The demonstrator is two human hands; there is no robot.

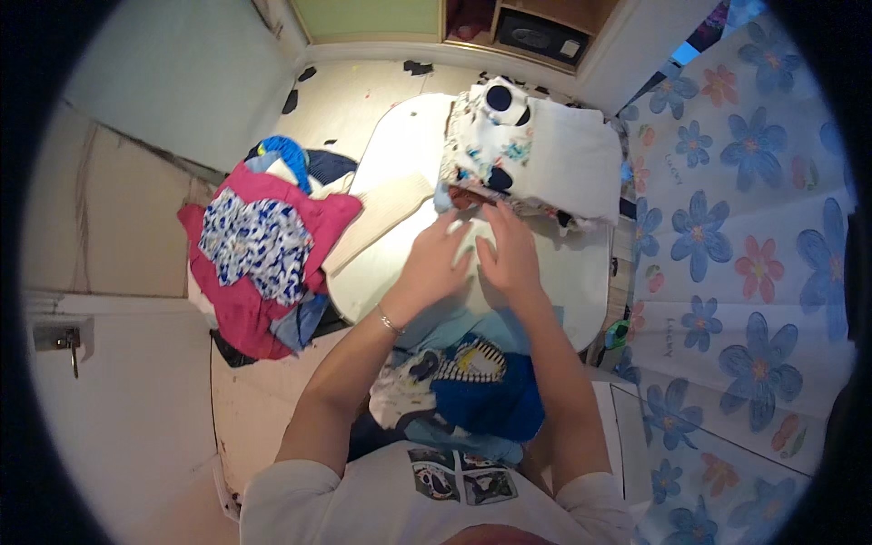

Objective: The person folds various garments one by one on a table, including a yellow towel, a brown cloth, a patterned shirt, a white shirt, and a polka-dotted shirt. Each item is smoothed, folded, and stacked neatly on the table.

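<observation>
Both hands are over a white table (381, 157), near the front edge of a stack of folded clothes (487, 143). My left hand (439, 259) has a bracelet on the wrist and its fingers apart, with fingertips close to a reddish-brown piece at the stack's edge. My right hand (507, 252) has its fingers apart too, and its fingertips reach the same edge; whether they touch the cloth is unclear. A folded white cloth (575, 157) forms the stack's right part. In my lap lie blue clothes (490, 402) and a striped yellow piece (480, 361).
A heap of clothes with a pink garment (327, 231) and a blue-and-white patterned cloth (255, 245) lies left of the table. A cream ribbed garment (381, 211) reaches onto the tabletop. A flowered curtain (736, 238) hangs at the right; a door (122, 409) stands at the left.
</observation>
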